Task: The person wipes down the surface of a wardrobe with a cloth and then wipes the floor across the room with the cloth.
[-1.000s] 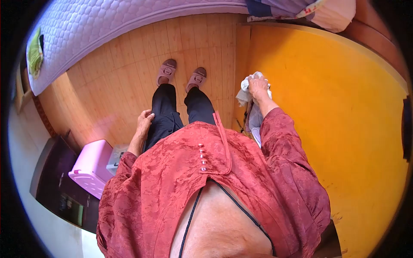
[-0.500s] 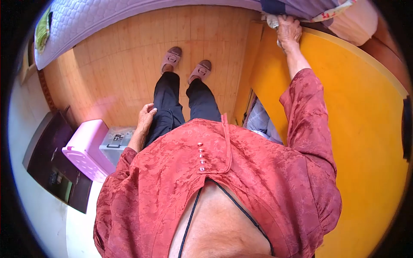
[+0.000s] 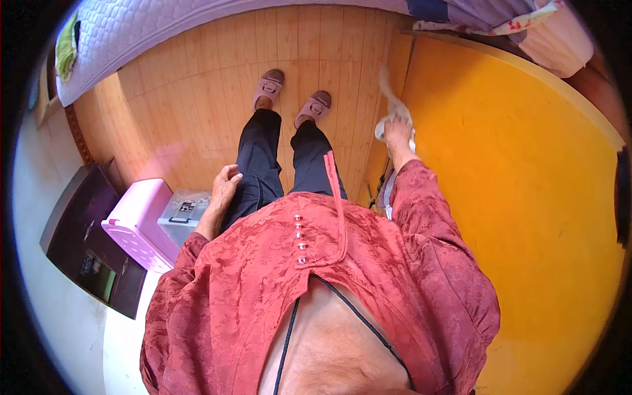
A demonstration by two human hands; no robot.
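Well left of the left fingers (image 3: 230,174), a pink box (image 3: 139,214) is seen, with a clear box (image 3: 185,216) set between. The left fingers are loosely curled and released, beside dark trousers (image 3: 258,148). Ahead, between both hands' fingers, pink slippers (image 3: 270,85) are worn on a wooden floor (image 3: 197,112). A white cloth (image 3: 380,130) is grasped under the right fingers (image 3: 397,125), its blurred end stretched ahead of them, at the left edge of a yellow surface (image 3: 513,197) spread to their right.
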